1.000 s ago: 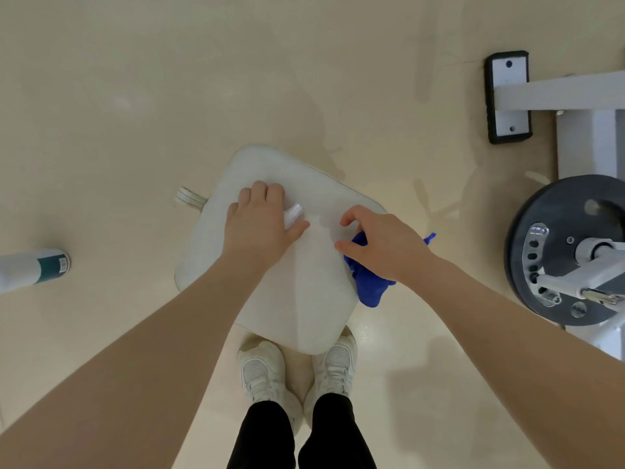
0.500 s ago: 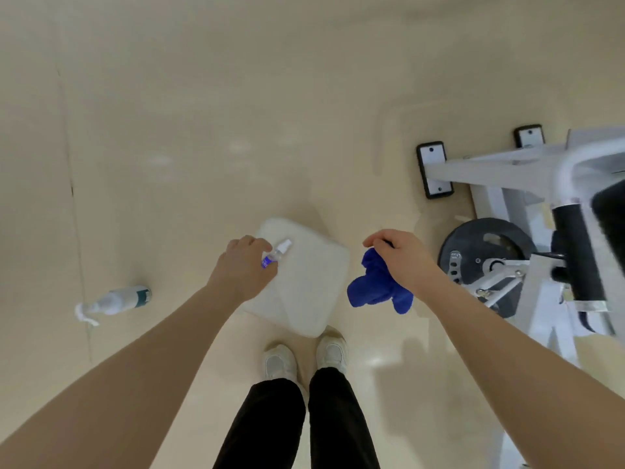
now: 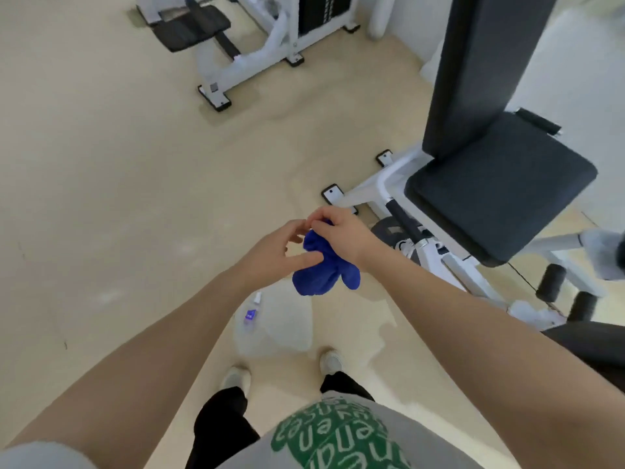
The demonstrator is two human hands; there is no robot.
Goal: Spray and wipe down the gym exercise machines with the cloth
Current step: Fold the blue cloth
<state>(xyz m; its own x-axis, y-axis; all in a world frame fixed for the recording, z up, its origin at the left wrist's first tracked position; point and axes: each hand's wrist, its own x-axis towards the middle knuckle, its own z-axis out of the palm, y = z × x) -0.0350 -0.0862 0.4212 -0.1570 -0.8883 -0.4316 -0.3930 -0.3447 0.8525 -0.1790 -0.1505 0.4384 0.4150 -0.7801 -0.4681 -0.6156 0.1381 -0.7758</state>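
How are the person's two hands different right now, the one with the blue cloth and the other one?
The right hand grips the bunched blue cloth from above with curled fingers; the left hand has straighter, spread fingers that only touch the cloth's side. The right hand bears the hanging cloth; the left hand carries nothing. Both are bare and meet at the cloth, above the floor.

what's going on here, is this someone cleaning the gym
A person stands on the gym floor, looking down. The right hand grips a bunched blue cloth, and the left hand reaches in, fingers touching it. A small spray bottle lies on a pale pad by their feet. A black-padded machine seat waits on the right.
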